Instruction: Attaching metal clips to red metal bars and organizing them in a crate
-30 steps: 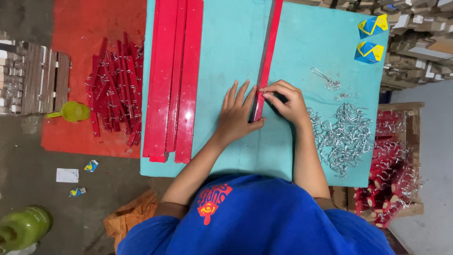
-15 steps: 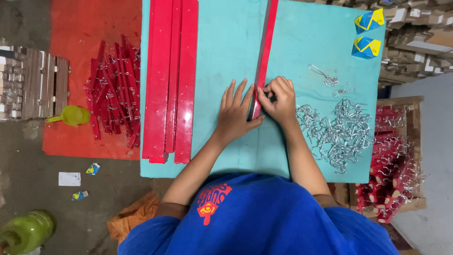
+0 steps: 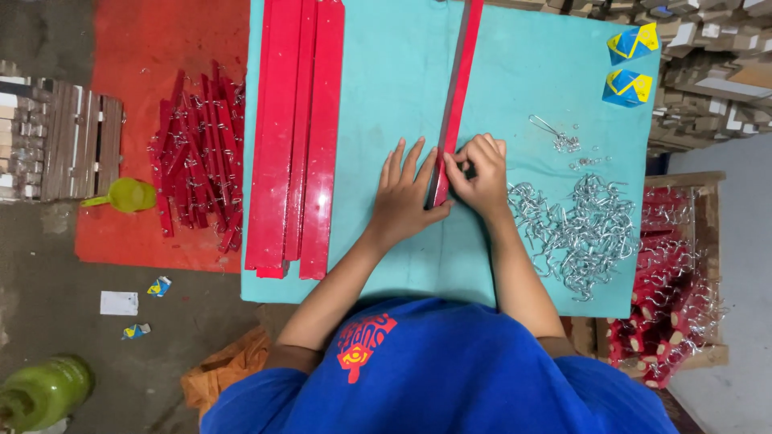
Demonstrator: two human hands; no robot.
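Note:
A long red strip lies lengthwise on the turquoise table. My left hand lies flat on the table with its thumb against the strip's near end. My right hand pinches the same end from the right side, fingers curled; whether it also holds a small metal piece I cannot tell. A heap of silver metal hooks lies just right of my right hand. A few loose hooks lie farther back.
A stack of long red strips lies on the table's left part. Two small blue-and-yellow boxes sit at the far right corner. A wooden crate of red strips with hooks stands at the right. More red pieces, a green scoop and a green bottle lie on the floor at the left.
My right hand has slid left and closed in on the strip's near end, beside my left hand. My left hand has stayed flat in place.

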